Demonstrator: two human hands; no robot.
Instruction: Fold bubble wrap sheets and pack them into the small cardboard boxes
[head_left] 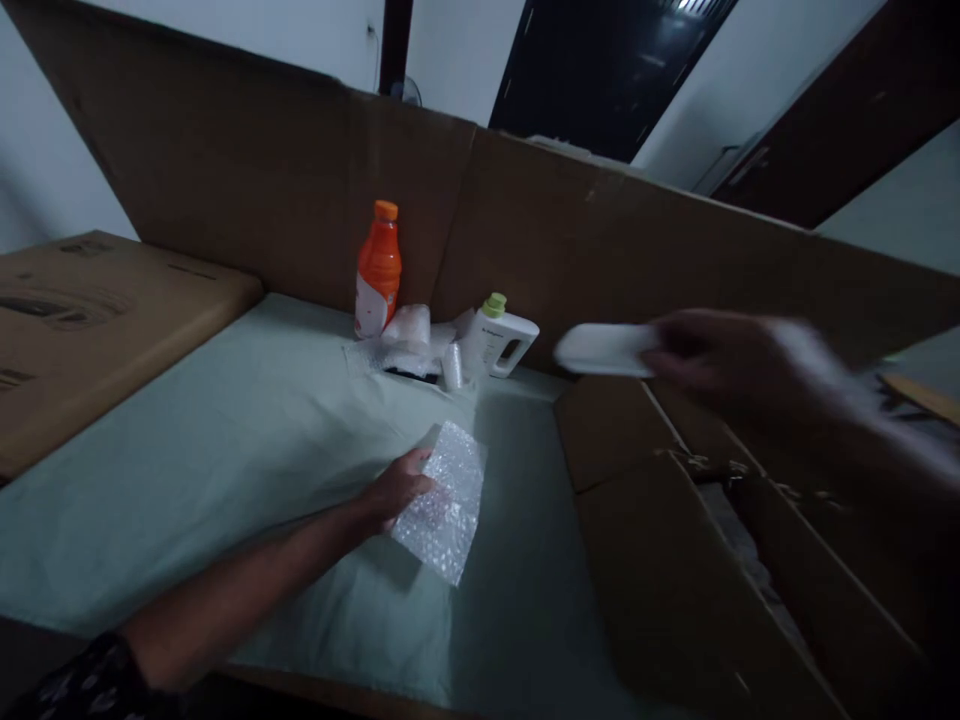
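Observation:
My left hand (394,487) rests on the pale green cloth (225,450), its fingers closed on the edge of a sheet of bubble wrap (444,500) that lies flat there. My right hand (720,365) is raised at the right and blurred by motion. It grips a flat white oblong object (600,350) above the open cardboard box (675,560); I cannot make out what the object is.
An orange bottle (378,268), a white jug with a green cap (501,340) and wrapped bundles (409,340) stand at the back of the cloth. Tall cardboard walls (300,180) rise behind. A closed cardboard box (90,320) sits at the left.

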